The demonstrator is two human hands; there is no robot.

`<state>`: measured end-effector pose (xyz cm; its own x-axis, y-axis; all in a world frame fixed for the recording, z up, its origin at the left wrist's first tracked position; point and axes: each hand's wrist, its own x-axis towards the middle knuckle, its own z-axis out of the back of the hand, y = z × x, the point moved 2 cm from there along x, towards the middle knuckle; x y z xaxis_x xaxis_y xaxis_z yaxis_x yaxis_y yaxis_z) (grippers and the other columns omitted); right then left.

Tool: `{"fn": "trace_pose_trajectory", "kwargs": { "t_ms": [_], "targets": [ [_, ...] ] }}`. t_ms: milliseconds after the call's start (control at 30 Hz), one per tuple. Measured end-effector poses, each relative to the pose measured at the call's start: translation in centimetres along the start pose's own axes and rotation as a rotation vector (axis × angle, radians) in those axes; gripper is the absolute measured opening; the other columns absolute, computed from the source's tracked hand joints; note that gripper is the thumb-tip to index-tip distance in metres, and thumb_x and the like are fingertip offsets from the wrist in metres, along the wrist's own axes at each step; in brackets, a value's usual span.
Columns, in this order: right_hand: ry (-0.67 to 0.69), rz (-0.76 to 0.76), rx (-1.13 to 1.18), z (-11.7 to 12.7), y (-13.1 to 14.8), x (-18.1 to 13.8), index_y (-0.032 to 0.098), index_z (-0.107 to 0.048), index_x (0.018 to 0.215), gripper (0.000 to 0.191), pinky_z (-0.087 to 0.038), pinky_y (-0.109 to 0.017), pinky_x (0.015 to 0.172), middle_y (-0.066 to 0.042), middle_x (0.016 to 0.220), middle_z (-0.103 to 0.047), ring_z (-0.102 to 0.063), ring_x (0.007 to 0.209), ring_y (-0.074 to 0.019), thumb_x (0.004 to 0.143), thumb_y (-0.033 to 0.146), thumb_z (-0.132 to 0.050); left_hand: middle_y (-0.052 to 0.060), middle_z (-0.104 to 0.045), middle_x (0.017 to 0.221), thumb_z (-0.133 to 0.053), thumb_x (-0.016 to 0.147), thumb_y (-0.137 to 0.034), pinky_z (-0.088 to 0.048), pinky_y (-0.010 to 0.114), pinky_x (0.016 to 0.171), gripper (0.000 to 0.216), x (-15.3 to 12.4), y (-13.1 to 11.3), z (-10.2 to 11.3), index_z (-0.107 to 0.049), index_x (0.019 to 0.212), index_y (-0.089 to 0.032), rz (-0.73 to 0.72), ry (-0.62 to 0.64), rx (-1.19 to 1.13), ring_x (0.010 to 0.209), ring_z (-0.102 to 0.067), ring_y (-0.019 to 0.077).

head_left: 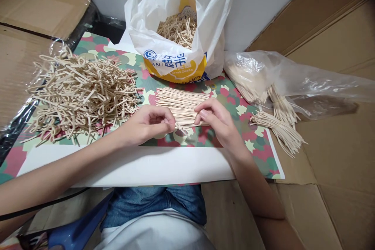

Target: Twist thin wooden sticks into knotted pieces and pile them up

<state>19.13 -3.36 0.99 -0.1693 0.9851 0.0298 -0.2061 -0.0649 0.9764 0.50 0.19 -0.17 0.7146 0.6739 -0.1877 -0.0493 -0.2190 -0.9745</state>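
Observation:
My left hand [150,125] is closed, thumb and fingertips pinched at the near edge of a flat row of thin pale strands [181,101]. A short looped bit of strand [182,128] shows beside its fingertips and appears held there. Opposite it, my right hand [218,121] has curled fingers, with thumb and forefinger together over the row's right end; whatever lies between them is hidden. The strands in the row lie straight and side by side. Left of my hands rises a loose pile of looped, knotted strands [84,93].
Behind the row stands a white plastic bag [172,60] holding more short strands. At right lie tied bundles [278,131] and a clear plastic bag [249,74] with more strands. A patterned sheet [246,156] covers the work surface. Cardboard [336,136] flanks the right side.

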Motion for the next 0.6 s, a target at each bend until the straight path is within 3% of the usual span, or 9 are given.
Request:
{"fn": "trace_pose_trajectory", "kwargs": {
  "t_ms": [67,167,267,600],
  "targets": [
    [0.068,-0.059,0.159,0.3,-0.3,0.4,0.021,-0.049,0.084,0.021,-0.042,-0.027,0.057,0.003,0.059,-0.050,-0.053,0.060,-0.0129,0.085,0.041,-0.042,-0.002,-0.047,0.055,-0.058,0.072,-0.019,-0.033,0.016,0.044,0.012,0.0,0.0,0.0,-0.055,0.066,-0.011,0.007,-0.006,0.016,0.047,-0.040,0.0053],
    [0.163,-0.179,0.370,0.5,-0.6,1.0,0.022,-0.040,0.066,0.039,-0.039,-0.028,0.049,0.006,0.038,-0.031,-0.044,0.046,-0.0138,0.086,0.054,-0.028,-0.002,-0.047,0.055,-0.058,0.073,-0.022,-0.034,0.017,0.045,0.013,0.0,0.1,0.1,-0.054,0.066,-0.011,0.003,0.006,0.026,0.048,-0.040,0.0058],
    [0.219,-0.256,0.506,0.4,-0.8,1.2,0.023,-0.029,0.056,0.048,-0.034,-0.026,0.043,0.007,0.031,-0.018,-0.034,0.040,-0.0131,0.085,0.060,-0.021,-0.002,-0.045,0.055,-0.056,0.074,-0.023,-0.033,0.017,0.045,0.015,0.0,0.3,0.2,-0.054,0.066,-0.011,-0.014,0.007,0.027,0.048,-0.039,0.0058],
    [0.369,-0.147,0.683,-0.5,-1.0,1.1,0.022,-0.028,0.052,0.049,-0.028,-0.022,0.040,0.008,0.025,-0.017,-0.029,0.035,-0.0119,0.082,0.060,-0.035,-0.003,-0.044,0.054,-0.055,0.075,-0.025,-0.032,0.017,0.046,0.015,0.0,0.4,0.2,-0.053,0.068,-0.012,-0.049,0.056,0.029,0.049,-0.036,0.0055]
  ]
}}
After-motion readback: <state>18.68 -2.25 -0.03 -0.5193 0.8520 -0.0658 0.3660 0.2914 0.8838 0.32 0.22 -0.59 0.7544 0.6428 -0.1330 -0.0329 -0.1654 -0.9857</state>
